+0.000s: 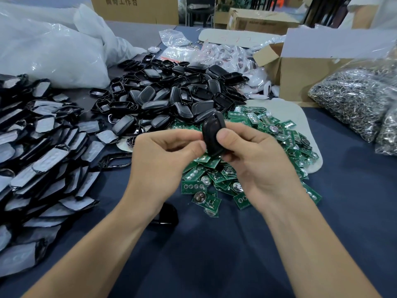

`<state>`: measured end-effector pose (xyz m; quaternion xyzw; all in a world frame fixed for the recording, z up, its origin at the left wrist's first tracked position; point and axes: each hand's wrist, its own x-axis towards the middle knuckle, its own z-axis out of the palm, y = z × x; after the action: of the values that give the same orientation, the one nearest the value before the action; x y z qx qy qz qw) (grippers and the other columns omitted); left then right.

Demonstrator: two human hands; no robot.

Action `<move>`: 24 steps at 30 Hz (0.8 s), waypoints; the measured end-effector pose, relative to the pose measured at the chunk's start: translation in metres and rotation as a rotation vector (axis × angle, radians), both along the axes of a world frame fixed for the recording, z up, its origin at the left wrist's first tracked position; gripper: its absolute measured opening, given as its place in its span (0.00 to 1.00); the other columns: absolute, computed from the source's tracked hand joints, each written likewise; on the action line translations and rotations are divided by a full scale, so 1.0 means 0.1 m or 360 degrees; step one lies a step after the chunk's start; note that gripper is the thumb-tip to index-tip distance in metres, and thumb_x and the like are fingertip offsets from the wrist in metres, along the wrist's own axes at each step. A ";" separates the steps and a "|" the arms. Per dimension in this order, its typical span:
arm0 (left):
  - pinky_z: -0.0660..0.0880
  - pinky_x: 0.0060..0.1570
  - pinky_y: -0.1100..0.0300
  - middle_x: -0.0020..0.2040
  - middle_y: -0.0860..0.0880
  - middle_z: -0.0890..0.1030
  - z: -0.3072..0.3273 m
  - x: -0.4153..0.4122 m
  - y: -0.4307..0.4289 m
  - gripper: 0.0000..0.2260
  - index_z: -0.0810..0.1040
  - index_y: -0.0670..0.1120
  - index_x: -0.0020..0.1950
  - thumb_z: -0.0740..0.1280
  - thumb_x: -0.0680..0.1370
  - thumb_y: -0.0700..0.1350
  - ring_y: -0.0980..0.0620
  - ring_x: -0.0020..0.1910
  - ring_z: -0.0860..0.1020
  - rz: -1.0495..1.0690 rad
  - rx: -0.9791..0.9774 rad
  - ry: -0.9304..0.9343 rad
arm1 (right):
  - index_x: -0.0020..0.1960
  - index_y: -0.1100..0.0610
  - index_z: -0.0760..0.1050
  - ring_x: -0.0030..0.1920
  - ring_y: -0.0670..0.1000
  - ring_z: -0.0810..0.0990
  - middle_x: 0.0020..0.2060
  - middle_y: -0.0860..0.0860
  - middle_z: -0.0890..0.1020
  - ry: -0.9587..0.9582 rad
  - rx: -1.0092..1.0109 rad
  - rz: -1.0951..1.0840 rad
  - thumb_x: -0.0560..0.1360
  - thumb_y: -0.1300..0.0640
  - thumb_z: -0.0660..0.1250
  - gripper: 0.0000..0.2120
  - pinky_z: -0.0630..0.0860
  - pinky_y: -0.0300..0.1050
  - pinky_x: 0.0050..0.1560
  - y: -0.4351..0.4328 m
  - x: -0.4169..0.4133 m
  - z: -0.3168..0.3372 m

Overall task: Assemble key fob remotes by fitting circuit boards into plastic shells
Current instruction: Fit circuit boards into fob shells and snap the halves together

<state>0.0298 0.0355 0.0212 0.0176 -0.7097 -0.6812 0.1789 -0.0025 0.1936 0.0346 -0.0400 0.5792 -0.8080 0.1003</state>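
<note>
- The right hand [253, 160] is gripping a black shell [212, 134], fingers curling behind it and the thumb pressing on its near face. The left hand [163, 155] is pinching its left edge.
- The shell is being held upright in the air, just above the heap of green boards [279, 134] and in front of the shell pile [171, 95].
- The shell's dark back is facing the camera, so I cannot tell whether a board is sitting inside it or sitting square.
- If a board is lying skewed, the pressing thumb is likely forcing it, risking a bent board or a cracked clip.
- The grip is sitting on smooth, rounded plastic, so a hard squeeze risks the shell slipping out sideways.
- A dropped shell is likely landing among the boards or the pile behind, getting lost among unfinished parts.
- A loose black part [167, 214] is lying under the left wrist, so a lowering forearm risks sweeping it along the table [214, 254].
</note>
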 end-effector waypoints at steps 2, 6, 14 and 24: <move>0.84 0.44 0.57 0.40 0.49 0.88 0.02 0.00 -0.02 0.09 0.89 0.50 0.44 0.77 0.72 0.36 0.46 0.41 0.87 0.0093 -0.0020 0.0064 | 0.48 0.59 0.86 0.42 0.51 0.80 0.41 0.54 0.85 -0.0077 0.0064 0.0116 0.73 0.69 0.73 0.08 0.78 0.40 0.42 0.02 -0.01 -0.02; 0.82 0.45 0.64 0.41 0.54 0.88 0.03 0.05 -0.01 0.12 0.89 0.56 0.45 0.79 0.70 0.39 0.55 0.42 0.87 0.0008 -0.0112 0.0133 | 0.48 0.63 0.83 0.44 0.52 0.86 0.40 0.55 0.86 0.0032 0.0154 0.0274 0.76 0.77 0.66 0.13 0.84 0.44 0.47 0.03 0.01 -0.02; 0.81 0.49 0.65 0.46 0.58 0.88 -0.01 0.07 -0.01 0.15 0.89 0.57 0.49 0.80 0.70 0.38 0.56 0.48 0.87 0.0046 -0.0315 0.0236 | 0.49 0.61 0.84 0.42 0.53 0.84 0.40 0.56 0.86 0.0250 0.0328 0.0218 0.72 0.78 0.70 0.15 0.83 0.46 0.49 0.05 0.01 -0.02; 0.79 0.49 0.66 0.46 0.59 0.87 0.01 0.08 0.03 0.17 0.88 0.59 0.46 0.80 0.71 0.36 0.56 0.49 0.85 0.0110 -0.0385 0.0243 | 0.39 0.59 0.84 0.40 0.54 0.84 0.38 0.58 0.87 0.0536 0.0359 -0.0005 0.66 0.75 0.78 0.12 0.82 0.45 0.43 0.06 -0.02 -0.03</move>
<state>0.0383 0.0383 0.0226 -0.0316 -0.7698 -0.5835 0.2566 -0.0044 0.2000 0.0313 -0.1622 0.6747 -0.7200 0.0045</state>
